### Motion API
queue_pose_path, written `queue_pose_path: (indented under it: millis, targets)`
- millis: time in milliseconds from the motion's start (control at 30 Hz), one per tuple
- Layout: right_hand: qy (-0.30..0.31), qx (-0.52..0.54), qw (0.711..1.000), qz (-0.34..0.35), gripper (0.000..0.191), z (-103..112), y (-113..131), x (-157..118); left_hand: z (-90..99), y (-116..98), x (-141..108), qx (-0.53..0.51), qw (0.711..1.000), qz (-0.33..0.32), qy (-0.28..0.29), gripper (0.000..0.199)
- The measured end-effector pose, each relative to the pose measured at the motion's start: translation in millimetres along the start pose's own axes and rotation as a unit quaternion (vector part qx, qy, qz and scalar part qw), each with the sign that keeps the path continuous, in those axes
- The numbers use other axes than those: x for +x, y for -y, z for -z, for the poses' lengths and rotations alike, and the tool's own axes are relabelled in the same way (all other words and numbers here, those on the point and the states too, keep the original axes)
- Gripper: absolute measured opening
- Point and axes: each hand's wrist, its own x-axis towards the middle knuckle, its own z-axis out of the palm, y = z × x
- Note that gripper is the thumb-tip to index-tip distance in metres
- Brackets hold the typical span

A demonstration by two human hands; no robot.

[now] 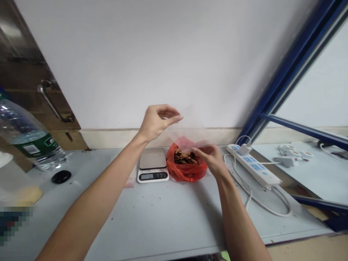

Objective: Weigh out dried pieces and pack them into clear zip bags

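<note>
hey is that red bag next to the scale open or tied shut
Open. The red bag has its mouth spread wide, and dark and tan pieces show inside.

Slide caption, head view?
Left hand and right hand hold a clear bag above a red bag of brown pieces beside a digital scale.

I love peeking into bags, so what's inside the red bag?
Flat, brittle-looking pieces, some dark and some tan, show in the opening of the red bag. Its sides and the top pieces hide whatever is deeper.
</note>
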Motion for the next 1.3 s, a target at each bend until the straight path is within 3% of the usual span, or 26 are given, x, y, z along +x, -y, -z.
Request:
queue_pose_path:
  millis: [100,200,300,400,500,600,667,767,900,1067,1167,1233,1300]
  targets:
    - [0.030,0.070,0.997,-0.029,0.038,-14,3,-3,37.5,23,-21,-0.057,0.992,0.075,-0.078,0.040]
    - [0.037,0.048,0.998,-0.025,0.038,-33,6,-3,82.3,44,-51,-0.012,0.980,0.161,-0.115,0.044]
    - [0.024,-0.040,0.998,0.034,0.032,-60,12,1,124.2,61,-85,0.043,0.956,0.202,-0.209,0.041]
    - [0.022,-0.151,0.976,0.154,0.025,-97,23,7,155.2,76,-117,0.073,0.928,0.262,-0.255,0.043]
    - [0.118,-0.318,0.904,0.260,0.030,-143,39,6,173.6,89,-136,0.086,0.922,0.283,-0.249,0.045]
    - [0.295,-0.477,0.782,0.272,0.034,-184,49,-8,182.1,98,-143,0.111,0.924,0.274,-0.242,0.045]
    - [0.383,-0.516,0.716,0.273,0.032,-202,50,-21,181.9,101,-144,0.137,0.932,0.251,-0.223,0.040]
    - [0.445,-0.528,0.675,0.258,0.029,-212,43,-38,171.4,102,-146,0.172,0.952,0.215,-0.134,0.026]
    - [0.456,-0.525,0.685,0.219,0.031,-206,32,-47,148.7,104,-152,0.203,0.959,0.194,0.031,0.014]
    - [0.462,-0.471,0.722,0.210,0.035,-193,19,-48,137.3,106,-154,0.273,0.936,0.186,0.124,0.026]
    - [0.479,-0.393,0.752,0.224,0.039,-184,10,-47,133.5,99,-152,0.397,0.867,0.212,0.214,0.055]
    - [0.482,-0.328,0.776,0.239,0.041,-176,6,-46,127.9,92,-149,0.477,0.801,0.235,0.275,0.061]
    - [0.471,-0.267,0.803,0.249,0.042,-165,5,-42,120.2,84,-146,0.518,0.758,0.252,0.308,0.061]
